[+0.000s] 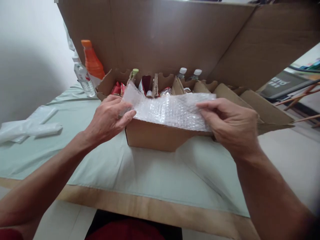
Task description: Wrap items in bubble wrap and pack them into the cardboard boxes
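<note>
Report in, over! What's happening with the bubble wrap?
Left grip and right grip: each holding one end. Bubble wrap: spread between them, at the near edge of the cardboard box. Close behind: upright cardboard dividers.

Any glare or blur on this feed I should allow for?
Head view: white glare on the bubble wrap; softer sheen high on the cardboard panel; right hand slightly blurred; far-right background smeared and stretched, top-right corner dark.
</note>
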Available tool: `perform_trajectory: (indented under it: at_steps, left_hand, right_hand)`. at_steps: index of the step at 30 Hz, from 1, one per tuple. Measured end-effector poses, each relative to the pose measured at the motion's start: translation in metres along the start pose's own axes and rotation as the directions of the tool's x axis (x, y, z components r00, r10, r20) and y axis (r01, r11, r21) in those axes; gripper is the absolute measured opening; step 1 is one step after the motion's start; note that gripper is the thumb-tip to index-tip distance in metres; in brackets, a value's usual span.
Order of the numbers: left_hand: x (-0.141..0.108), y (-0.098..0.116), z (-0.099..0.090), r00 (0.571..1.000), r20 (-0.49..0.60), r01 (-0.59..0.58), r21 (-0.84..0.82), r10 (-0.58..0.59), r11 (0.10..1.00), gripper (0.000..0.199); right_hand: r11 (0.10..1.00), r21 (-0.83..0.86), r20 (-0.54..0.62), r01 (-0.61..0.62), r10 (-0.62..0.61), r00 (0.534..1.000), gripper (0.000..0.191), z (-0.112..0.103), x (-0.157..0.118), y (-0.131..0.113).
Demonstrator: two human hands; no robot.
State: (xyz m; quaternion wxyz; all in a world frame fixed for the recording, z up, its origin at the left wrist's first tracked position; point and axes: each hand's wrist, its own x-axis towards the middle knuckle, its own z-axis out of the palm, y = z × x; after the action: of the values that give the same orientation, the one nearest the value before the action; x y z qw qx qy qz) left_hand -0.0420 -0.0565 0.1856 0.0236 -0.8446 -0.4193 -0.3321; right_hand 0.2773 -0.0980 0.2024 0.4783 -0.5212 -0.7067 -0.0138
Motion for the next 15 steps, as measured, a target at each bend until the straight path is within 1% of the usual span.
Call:
perform_trajectory:
  at_steps: [2, 3, 5, 7, 8, 10, 13, 15]
  left_hand:
    - [0.012, -0.003, 0.003, 0.995, 0.098, -0.026, 0.001, 0.026, 1.0, 0.043]
    - [0.016, -0.004, 0.003, 0.992, 0.121, -0.04, 0.0, 0.04, 0.999, 0.046]
    - [0.024, -0.004, 0.002, 0.993, 0.107, -0.047, -0.005, 0.047, 0.999, 0.048]
    - [0.031, -0.005, 0.001, 0.997, 0.07, -0.03, -0.013, 0.031, 0.999, 0.049]
    - [0.034, -0.005, 0.001, 0.997, 0.077, -0.027, -0.016, 0.029, 0.999, 0.05]
    - [0.038, -0.007, 0.003, 0.987, 0.155, -0.047, -0.016, 0.049, 0.999, 0.052]
    - [0.039, -0.01, 0.008, 0.942, 0.317, -0.112, -0.001, 0.107, 0.994, 0.056]
    - [0.038, -0.012, 0.01, 0.921, 0.369, -0.142, 0.009, 0.129, 0.99, 0.059]
  right_hand:
    - [0.999, -0.04, 0.159, -0.01, 0.016, 0.987, 0.016, 0.006, 0.014, 0.016]
    - [0.998, -0.059, 0.21, -0.012, 0.025, 0.977, 0.017, 0.008, 0.02, 0.022]
    - [0.995, -0.095, 0.25, -0.015, 0.039, 0.967, 0.02, 0.012, 0.03, 0.028]
    - [0.992, -0.125, 0.244, -0.017, 0.047, 0.969, 0.022, 0.013, 0.038, 0.03]
    - [0.99, -0.14, 0.245, -0.015, 0.05, 0.968, 0.024, 0.012, 0.042, 0.03]
    - [0.986, -0.17, 0.299, 0.003, 0.049, 0.953, 0.026, 0.012, 0.046, 0.031]
    - [0.965, -0.256, 0.452, 0.058, 0.067, 0.89, 0.026, 0.012, 0.048, 0.034]
    - [0.915, -0.389, 0.544, 0.104, 0.137, 0.828, 0.024, 0.013, 0.047, 0.034]
